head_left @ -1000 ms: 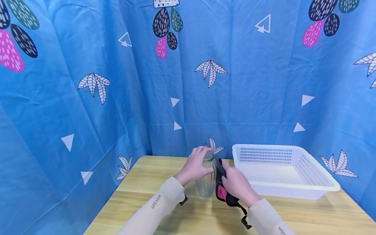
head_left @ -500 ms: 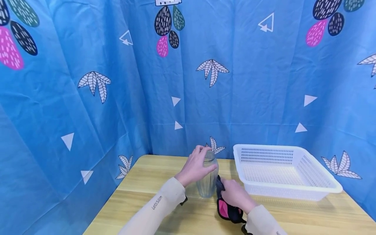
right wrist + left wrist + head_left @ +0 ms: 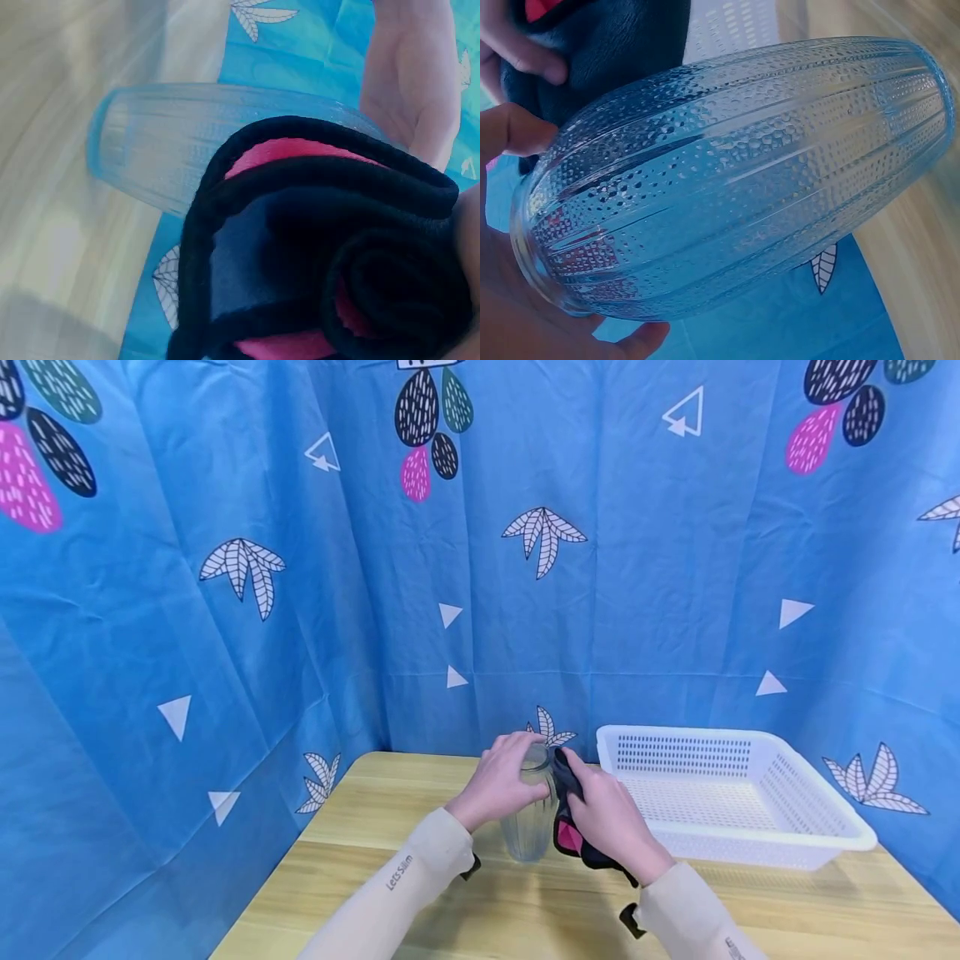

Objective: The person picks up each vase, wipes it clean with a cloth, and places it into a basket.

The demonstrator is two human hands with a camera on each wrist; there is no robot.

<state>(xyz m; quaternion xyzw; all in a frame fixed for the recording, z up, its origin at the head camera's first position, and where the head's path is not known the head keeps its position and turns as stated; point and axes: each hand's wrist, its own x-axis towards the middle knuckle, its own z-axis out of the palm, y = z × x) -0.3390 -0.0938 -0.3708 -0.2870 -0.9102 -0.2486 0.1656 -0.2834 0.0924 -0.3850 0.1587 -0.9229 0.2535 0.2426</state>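
A clear glass vase (image 3: 528,831) with ribbed, dimpled sides stands upright on the wooden table. My left hand (image 3: 498,783) grips it around the neck, thumb on the near side and fingers on the far side. Filling the left wrist view, the vase (image 3: 727,180) shows its rim against the palm. My right hand (image 3: 611,817) holds a folded black cloth (image 3: 567,806) with a pink inner side against the vase's right side, close to the neck. Seen from the right wrist, the cloth (image 3: 277,240) has thick black edging and covers part of the glass.
A white perforated plastic basket (image 3: 742,839) sits on the table to the right, just beyond my right hand. A blue patterned curtain (image 3: 480,568) hangs behind and to the left of the wooden table (image 3: 375,827).
My right hand slid the cloth down along the vase's right side, then brought it back up near the neck. The left hand kept its grip, and the vase stayed in place.
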